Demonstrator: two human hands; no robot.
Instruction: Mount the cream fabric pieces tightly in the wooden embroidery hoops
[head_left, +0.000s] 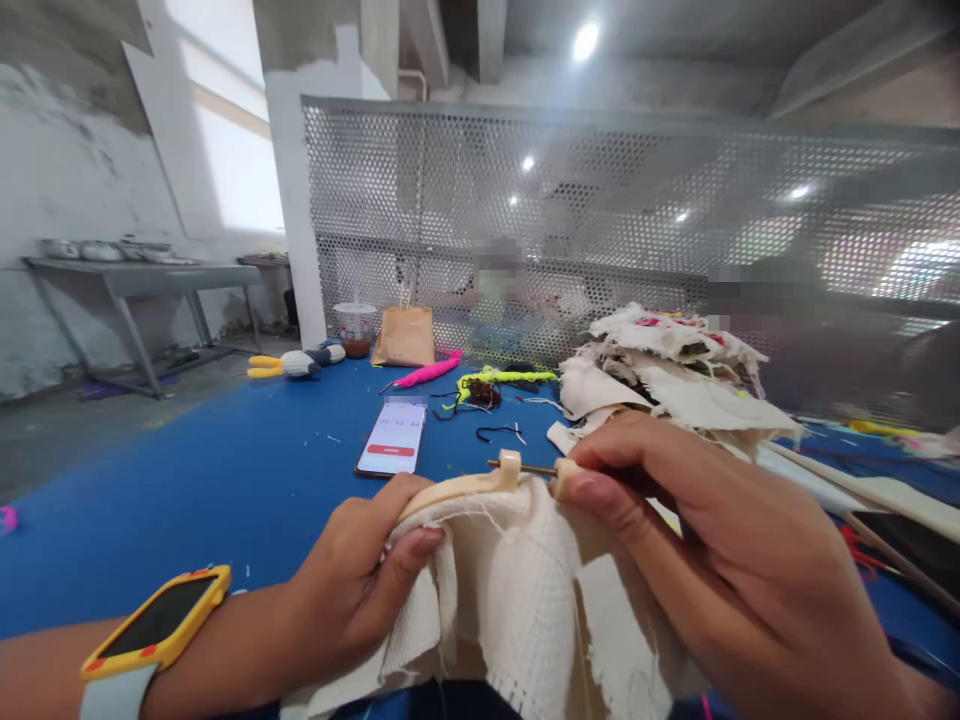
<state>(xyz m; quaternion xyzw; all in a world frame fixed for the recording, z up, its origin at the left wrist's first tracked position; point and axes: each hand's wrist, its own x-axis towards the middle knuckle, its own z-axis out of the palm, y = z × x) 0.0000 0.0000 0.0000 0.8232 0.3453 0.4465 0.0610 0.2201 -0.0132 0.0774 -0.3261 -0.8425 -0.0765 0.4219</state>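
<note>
The left hand (360, 580) grips the hoop (465, 487) and the cloth (517, 590) together. The right hand (720, 560) pinches the hoop's screw (536, 468). A phone (393, 438) lies on the blue table (225, 480) behind.

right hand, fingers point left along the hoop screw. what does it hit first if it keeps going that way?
Likely the hoop's screw bracket, just past the knob that the right hand pinches. Beyond it sits the left hand holding hoop and cloth. Depth looks close, not certain.

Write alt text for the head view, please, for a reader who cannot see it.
Two hands hold an embroidery hoop wrapped in cream cloth: the left hand grips its rim, the right hand pinches its screw. A phone lies on the blue table.
</note>
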